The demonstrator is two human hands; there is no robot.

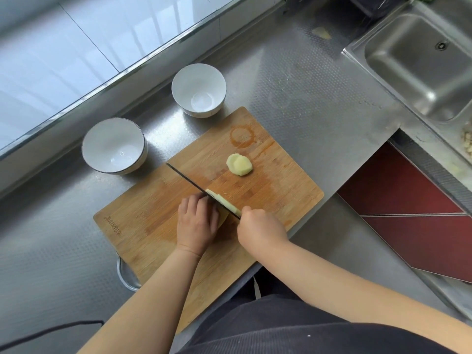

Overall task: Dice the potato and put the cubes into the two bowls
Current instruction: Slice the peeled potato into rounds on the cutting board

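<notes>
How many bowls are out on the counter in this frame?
2. One white bowl stands off the cutting board's far left corner; the other bowl stands beyond the board's far edge. Both look empty.

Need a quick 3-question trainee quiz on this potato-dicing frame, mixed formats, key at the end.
1. True or false: both bowls already hold potato cubes.
2. Which hand grips the knife? A) left B) right
3. Fill in: a cut potato piece lies alone on the ____.

Key:
1. False: the near bowl and far bowl are empty.
2. B: the right hand grips it; the left hand holds the potato being sliced.
3. Cutting board.
</notes>
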